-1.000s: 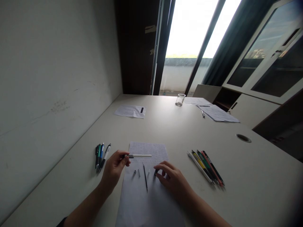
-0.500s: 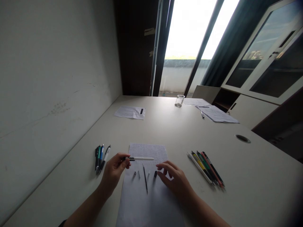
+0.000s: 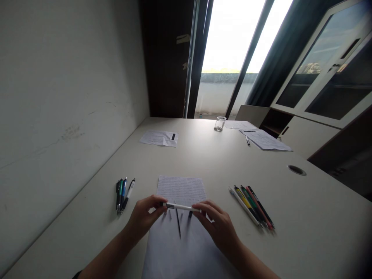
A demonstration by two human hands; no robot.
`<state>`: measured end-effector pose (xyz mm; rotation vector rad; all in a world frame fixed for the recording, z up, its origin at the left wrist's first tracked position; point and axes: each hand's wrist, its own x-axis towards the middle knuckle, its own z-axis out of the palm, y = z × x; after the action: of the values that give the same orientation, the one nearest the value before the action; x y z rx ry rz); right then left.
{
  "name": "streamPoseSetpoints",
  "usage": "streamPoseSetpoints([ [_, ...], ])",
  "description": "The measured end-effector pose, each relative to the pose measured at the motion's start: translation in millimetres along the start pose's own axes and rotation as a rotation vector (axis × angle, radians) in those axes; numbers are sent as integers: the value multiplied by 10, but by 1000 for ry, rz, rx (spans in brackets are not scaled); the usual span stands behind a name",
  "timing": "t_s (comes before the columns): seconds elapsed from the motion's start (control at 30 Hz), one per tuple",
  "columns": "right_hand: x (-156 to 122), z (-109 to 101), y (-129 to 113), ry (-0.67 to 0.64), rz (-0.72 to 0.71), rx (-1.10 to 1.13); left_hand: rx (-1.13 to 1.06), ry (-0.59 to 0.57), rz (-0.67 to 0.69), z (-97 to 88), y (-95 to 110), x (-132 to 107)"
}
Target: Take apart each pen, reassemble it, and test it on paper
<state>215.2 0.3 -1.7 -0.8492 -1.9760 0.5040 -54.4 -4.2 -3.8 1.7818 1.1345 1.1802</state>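
Note:
A white pen barrel is held level above a sheet of paper. My left hand pinches its dark left end, and my right hand pinches its right end. Under the barrel, on the sheet, lie a thin dark refill and a few small pen parts. The upper part of the sheet is covered in handwriting.
Several pens lie in a row to the left of the sheet, and several more pens to the right. Farther back on the table are a glass jar, loose papers and a cable hole.
My left hand brought the barrel down and toward me. My right hand rose from the small parts on the sheet and took hold of the barrel's right end.

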Motion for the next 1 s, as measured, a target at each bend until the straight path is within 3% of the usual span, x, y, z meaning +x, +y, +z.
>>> streamPoseSetpoints([
  [0.17, 13, -38, -57, 74, -2, 16, -8, -12, 23, -2, -3, 17],
  [0.37, -3, -127, -66, 136, 27, 29, -52, 58, -40, -4, -26, 30],
  [0.67, -147, -487, 111, 216, -33, -206, 3, 190, -136, -67, -122, 68],
  [0.83, -268, -641, 94, 120, -153, -347, 66, 177, -191, -65, -169, 85],
  [1.0, -313, -664, 8, -146, -246, -447, 145, 141, -200, -49, -165, 97],
])
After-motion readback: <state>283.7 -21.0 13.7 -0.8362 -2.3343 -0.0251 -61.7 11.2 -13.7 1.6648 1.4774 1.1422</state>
